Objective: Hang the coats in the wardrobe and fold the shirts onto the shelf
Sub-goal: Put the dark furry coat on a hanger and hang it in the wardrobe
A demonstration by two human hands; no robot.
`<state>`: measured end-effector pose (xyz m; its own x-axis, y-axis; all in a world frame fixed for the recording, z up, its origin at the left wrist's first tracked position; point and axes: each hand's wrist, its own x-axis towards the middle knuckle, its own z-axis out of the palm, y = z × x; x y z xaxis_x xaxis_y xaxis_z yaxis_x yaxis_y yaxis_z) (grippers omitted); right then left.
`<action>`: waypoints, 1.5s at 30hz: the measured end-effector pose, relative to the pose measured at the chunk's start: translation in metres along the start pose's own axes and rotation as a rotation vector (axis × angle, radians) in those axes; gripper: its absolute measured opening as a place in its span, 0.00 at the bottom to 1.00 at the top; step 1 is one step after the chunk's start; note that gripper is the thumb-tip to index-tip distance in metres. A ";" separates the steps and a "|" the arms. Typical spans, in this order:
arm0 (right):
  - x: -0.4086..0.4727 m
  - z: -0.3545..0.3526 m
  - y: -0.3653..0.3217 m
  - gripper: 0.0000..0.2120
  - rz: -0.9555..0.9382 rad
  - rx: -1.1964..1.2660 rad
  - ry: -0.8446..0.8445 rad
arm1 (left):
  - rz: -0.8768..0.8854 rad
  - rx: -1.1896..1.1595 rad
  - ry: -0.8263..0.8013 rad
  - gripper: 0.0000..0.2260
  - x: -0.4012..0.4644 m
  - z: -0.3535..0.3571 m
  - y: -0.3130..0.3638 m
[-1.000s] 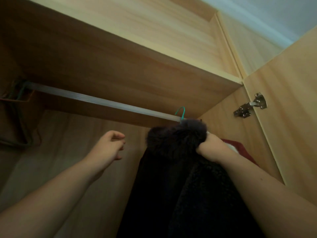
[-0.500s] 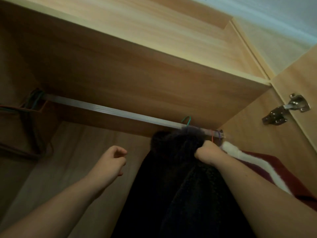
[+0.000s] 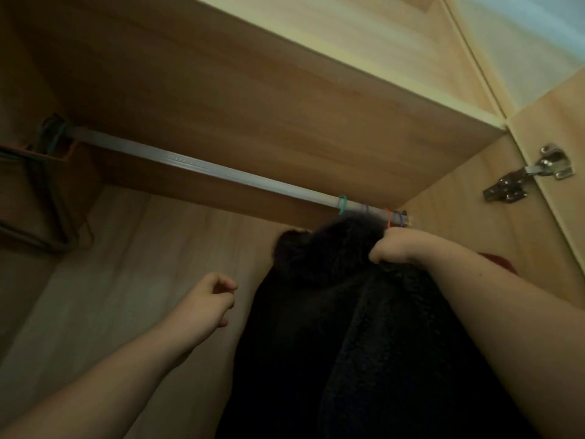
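A black fuzzy coat [image 3: 332, 312] hangs from a teal hanger hook [image 3: 342, 203] on the metal wardrobe rail [image 3: 190, 163], near the rail's right end. My right hand [image 3: 395, 247] grips the coat's shoulder just below the rail. To the coat's left, my left hand [image 3: 212, 299] hovers in the air with loosely curled fingers and holds nothing. A sliver of a red garment [image 3: 498, 261] shows behind my right forearm. Orange and purple hanger hooks [image 3: 394, 217] sit at the rail's far right.
Several empty dark hangers [image 3: 47, 191] hang at the rail's left end. A wooden shelf board [image 3: 253, 99] runs just above the rail. The open door with a metal hinge [image 3: 531, 175] stands at the right. The wardrobe's back wall [image 3: 133, 280] lies behind my left hand.
The view has shifted, so the rail's right end and its coloured hooks now show. My right hand stays on the coat's shoulder. My left hand stays in the air beside the coat.
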<state>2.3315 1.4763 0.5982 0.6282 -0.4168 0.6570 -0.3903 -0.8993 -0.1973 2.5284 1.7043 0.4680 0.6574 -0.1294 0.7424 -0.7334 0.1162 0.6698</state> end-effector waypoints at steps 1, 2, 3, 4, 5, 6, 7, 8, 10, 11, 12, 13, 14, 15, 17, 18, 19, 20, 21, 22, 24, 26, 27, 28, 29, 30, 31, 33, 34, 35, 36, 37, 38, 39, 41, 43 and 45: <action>-0.006 -0.002 0.001 0.07 0.007 -0.039 0.003 | -0.007 -0.005 -0.021 0.08 -0.003 0.004 -0.001; -0.010 -0.004 0.002 0.10 0.010 -0.086 0.018 | -0.008 -0.015 -0.042 0.08 -0.008 0.008 0.001; -0.016 -0.004 0.004 0.13 0.017 -0.128 0.031 | -0.011 -0.028 -0.065 0.07 -0.014 0.012 0.002; -0.020 -0.004 0.006 0.16 0.023 -0.138 0.047 | -0.009 -0.034 -0.083 0.07 -0.019 0.016 0.003; -0.026 -0.004 0.008 0.18 0.032 -0.122 0.067 | -0.003 -0.027 -0.103 0.07 -0.023 0.019 0.002; -0.032 -0.004 0.010 0.21 0.046 -0.091 0.085 | -0.002 -0.013 -0.129 0.08 -0.028 0.022 0.001; -0.039 -0.004 0.012 0.22 0.056 -0.048 0.106 | 0.002 -0.001 -0.153 0.08 -0.033 0.026 0.001; -0.045 -0.004 0.016 0.23 0.069 0.014 0.130 | 0.012 0.015 -0.178 0.08 -0.038 0.029 0.001; -0.057 -0.003 0.022 0.24 0.085 0.128 0.180 | 0.020 0.032 -0.229 0.09 -0.047 0.036 -0.001; -0.063 -0.001 0.024 0.23 0.099 0.156 0.187 | 0.017 0.033 -0.258 0.10 -0.051 0.040 -0.002; -0.068 0.001 0.025 0.23 0.117 0.171 0.193 | 0.009 0.036 -0.291 0.10 -0.056 0.042 -0.001; -0.071 0.003 0.026 0.22 0.130 0.182 0.210 | 0.001 0.042 -0.312 0.10 -0.061 0.044 -0.002; -0.073 0.006 0.027 0.21 0.140 0.194 0.240 | 0.005 0.046 -0.323 0.11 -0.065 0.044 -0.003; -0.076 0.009 0.025 0.20 0.145 0.207 0.282 | 0.016 0.056 -0.331 0.11 -0.069 0.044 -0.005; -0.086 0.019 0.021 0.21 0.169 0.282 0.371 | 0.036 0.075 -0.344 0.13 -0.080 0.039 -0.009; -0.097 0.027 0.018 0.25 0.182 0.357 0.402 | 0.037 0.078 -0.349 0.13 -0.086 0.035 -0.013; -0.111 0.037 0.015 0.30 0.186 0.426 0.414 | 0.033 0.077 -0.355 0.14 -0.093 0.030 -0.020; -0.128 0.050 0.012 0.37 0.184 0.472 0.412 | 0.018 0.070 -0.363 0.14 -0.099 0.024 -0.028; -0.146 0.064 0.009 0.43 0.180 0.468 0.401 | -0.005 0.069 -0.373 0.13 -0.106 0.018 -0.036; -0.164 0.078 0.007 0.47 0.179 0.412 0.380 | -0.026 0.062 -0.378 0.13 -0.113 0.013 -0.043; -0.187 0.098 0.006 0.50 0.178 0.252 0.331 | -0.068 0.052 -0.377 0.12 -0.125 0.004 -0.057; -0.190 0.097 0.007 0.45 0.144 0.163 0.350 | -0.109 0.056 -0.376 0.13 -0.133 0.000 -0.064; -0.186 0.090 0.010 0.40 0.111 0.135 0.385 | -0.121 0.058 -0.367 0.13 -0.134 -0.002 -0.066; -0.180 0.080 0.013 0.34 0.090 0.100 0.421 | -0.119 0.060 -0.350 0.14 -0.135 -0.003 -0.066; -0.175 0.067 0.017 0.29 0.082 0.062 0.447 | -0.113 0.059 -0.327 0.14 -0.136 -0.004 -0.066; -0.170 0.051 0.021 0.24 0.094 0.035 0.454 | -0.103 0.063 -0.302 0.15 -0.138 -0.006 -0.066; -0.165 0.036 0.026 0.20 0.114 0.034 0.451 | -0.093 0.062 -0.282 0.15 -0.141 -0.007 -0.065; -0.158 0.005 0.035 0.17 0.176 0.069 0.434 | -0.078 0.068 -0.269 0.15 -0.143 -0.009 -0.062; -0.156 -0.009 0.039 0.17 0.208 0.091 0.426 | -0.074 0.075 -0.274 0.14 -0.144 -0.010 -0.059; -0.154 -0.023 0.044 0.17 0.231 0.116 0.428 | -0.077 0.078 -0.283 0.13 -0.143 -0.011 -0.055; -0.153 -0.034 0.048 0.18 0.254 0.139 0.435 | -0.079 0.080 -0.290 0.13 -0.142 -0.013 -0.051; -0.151 -0.043 0.053 0.18 0.274 0.150 0.438 | -0.088 0.085 -0.291 0.12 -0.141 -0.013 -0.048; -0.151 -0.048 0.058 0.19 0.284 0.142 0.436 | -0.099 0.092 -0.283 0.11 -0.142 -0.013 -0.045; -0.150 -0.050 0.063 0.19 0.278 0.124 0.433 | -0.107 0.095 -0.271 0.11 -0.144 -0.012 -0.042; -0.153 -0.046 0.071 0.19 0.255 0.082 0.432 | -0.130 0.093 -0.268 0.10 -0.152 -0.006 -0.039; -0.159 -0.037 0.079 0.19 0.232 0.068 0.432 | -0.168 0.103 -0.311 0.12 -0.164 0.003 -0.037; -0.167 -0.029 0.086 0.19 0.203 0.044 0.437 | -0.199 0.120 -0.388 0.18 -0.173 0.012 -0.035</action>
<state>2.1739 1.4727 0.4927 0.1967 -0.4982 0.8444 -0.4410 -0.8142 -0.3777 2.4383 1.7105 0.3155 0.6912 -0.5000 0.5218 -0.6289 -0.0603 0.7752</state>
